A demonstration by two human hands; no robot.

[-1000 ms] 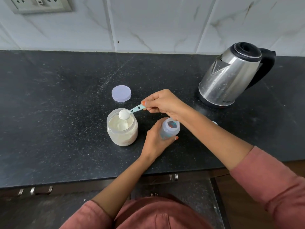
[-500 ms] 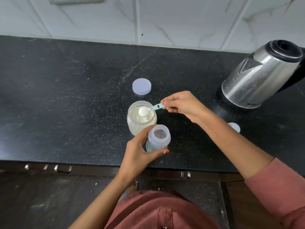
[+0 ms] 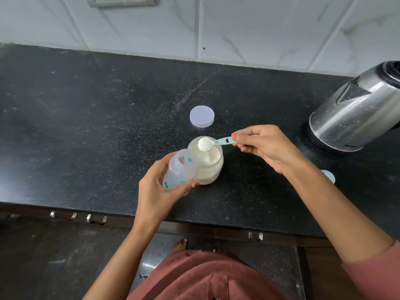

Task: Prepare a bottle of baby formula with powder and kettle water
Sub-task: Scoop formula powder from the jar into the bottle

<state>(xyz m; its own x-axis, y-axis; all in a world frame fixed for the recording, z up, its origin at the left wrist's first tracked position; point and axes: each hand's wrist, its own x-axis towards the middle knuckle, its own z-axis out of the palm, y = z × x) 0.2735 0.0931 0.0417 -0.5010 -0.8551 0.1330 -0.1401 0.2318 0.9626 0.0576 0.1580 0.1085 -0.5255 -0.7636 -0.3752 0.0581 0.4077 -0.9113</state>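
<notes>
Site: home kitchen. You stand at a black speckled stone countertop. Behind the countertop: white marble-look wall tiles with a socket plate. At the countertop's right end: steel electric kettle. Below its front edge: metal drawer handles.

The person wears a dusty-pink top with a matching right sleeve and orange polish on the fingers.

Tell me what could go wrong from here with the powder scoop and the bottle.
1. The scoop is heaped with powder and the right hand pinches only its handle tip, so a wobble could spill some onto the counter.
2. The bottle, tilted in the left hand, has a narrow mouth; powder might miss it.
</notes>
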